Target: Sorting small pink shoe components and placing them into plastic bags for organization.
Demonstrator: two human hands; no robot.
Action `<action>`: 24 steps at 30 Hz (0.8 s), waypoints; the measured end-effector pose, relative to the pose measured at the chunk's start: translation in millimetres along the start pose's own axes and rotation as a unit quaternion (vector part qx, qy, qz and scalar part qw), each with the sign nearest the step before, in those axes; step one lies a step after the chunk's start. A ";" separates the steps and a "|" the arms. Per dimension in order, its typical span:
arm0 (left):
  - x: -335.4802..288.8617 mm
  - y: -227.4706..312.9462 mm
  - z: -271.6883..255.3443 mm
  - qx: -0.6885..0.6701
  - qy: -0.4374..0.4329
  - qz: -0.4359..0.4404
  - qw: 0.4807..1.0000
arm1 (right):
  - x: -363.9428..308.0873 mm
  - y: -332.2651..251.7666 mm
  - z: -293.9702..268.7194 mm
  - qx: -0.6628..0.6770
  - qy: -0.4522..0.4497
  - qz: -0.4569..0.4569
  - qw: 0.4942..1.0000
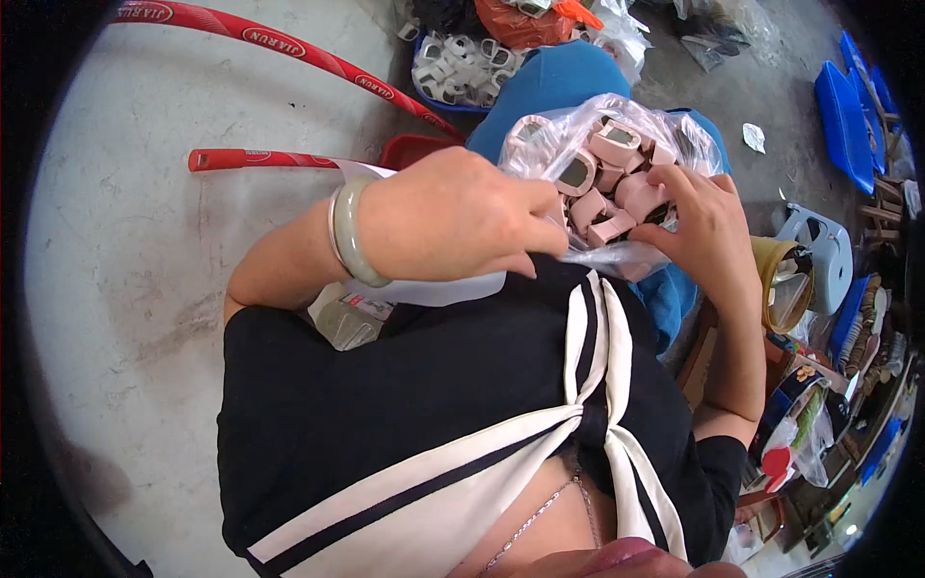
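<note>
A clear plastic bag [540, 154] full of pale pink, rounded hollow plastic cases [614, 143] rests on my blue-trousered lap. Several of the cases have a dark or greenish opening. At the bag's left edge is my left hand [458, 217], its fingers bent and closed on the plastic; their tips are partly hidden. My right hand [705, 220] reaches in from the right. Its thumb and fingers close around one pink plastic case [642, 197] on top of the pile. Under my left forearm lies a white sheet [438, 292].
Red tubes [275, 160] cross the pale floor at the left. Beyond my knees stands a blue basket [419, 87] of white plastic pieces. At the right are blue bins [840, 125], a light blue stool [831, 252], a yellow bucket [766, 262] and cluttered boxes.
</note>
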State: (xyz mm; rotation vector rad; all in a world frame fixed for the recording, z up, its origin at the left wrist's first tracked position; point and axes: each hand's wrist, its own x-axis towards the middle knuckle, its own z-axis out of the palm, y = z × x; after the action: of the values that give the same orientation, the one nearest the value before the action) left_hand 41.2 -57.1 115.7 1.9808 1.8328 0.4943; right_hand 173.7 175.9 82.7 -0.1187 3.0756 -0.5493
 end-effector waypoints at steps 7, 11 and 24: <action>3.0 0.7 1.5 0.050 -0.002 -0.037 0.998 | -11.5 8.2 5.0 0.100 0.051 0.046 0.993; 6.1 -1.6 6.2 0.036 0.003 -0.027 0.999 | -15.6 10.8 20.0 0.200 0.174 0.038 0.964; 43.2 -20.3 25.6 -0.211 0.084 -0.130 0.965 | -11.4 -10.1 72.3 0.084 0.453 -0.014 0.887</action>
State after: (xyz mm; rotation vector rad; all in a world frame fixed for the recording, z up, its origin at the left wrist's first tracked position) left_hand 40.3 -13.9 83.0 1.4312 1.8588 0.9068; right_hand 187.8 142.4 18.4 0.1465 3.8781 -1.1536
